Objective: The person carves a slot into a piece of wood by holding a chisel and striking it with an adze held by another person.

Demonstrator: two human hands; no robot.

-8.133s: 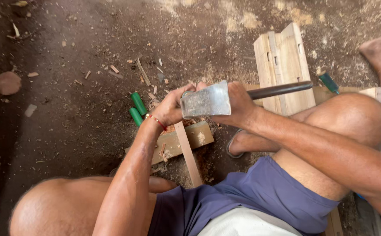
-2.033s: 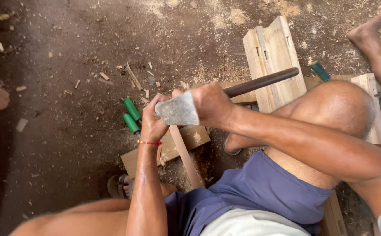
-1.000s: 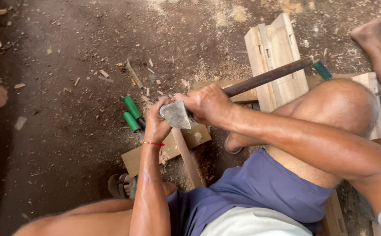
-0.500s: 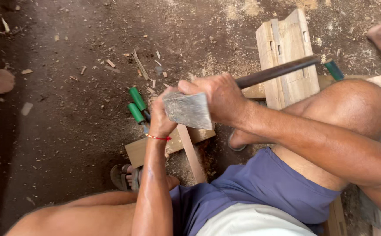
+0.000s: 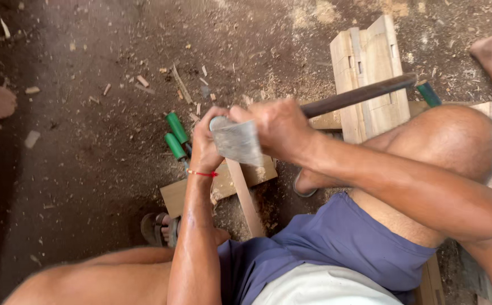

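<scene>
Two green tool handles lie side by side on the dirt floor; a carved wooden panel lies beyond, wood chips scattered around

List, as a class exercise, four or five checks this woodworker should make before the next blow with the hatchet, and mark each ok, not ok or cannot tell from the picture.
1. Right hand grips the hatchet firmly, close behind the head: ok.
2. Left hand clear of the blade's path: not ok, it sits right beside the blade.
3. Wooden strip resting on the flat block: ok.
4. Where the blade edge meets the strip: cannot tell, the hands hide it.
5. Green-handled tools on the ground out of the way: ok, they lie beside the block.
</scene>
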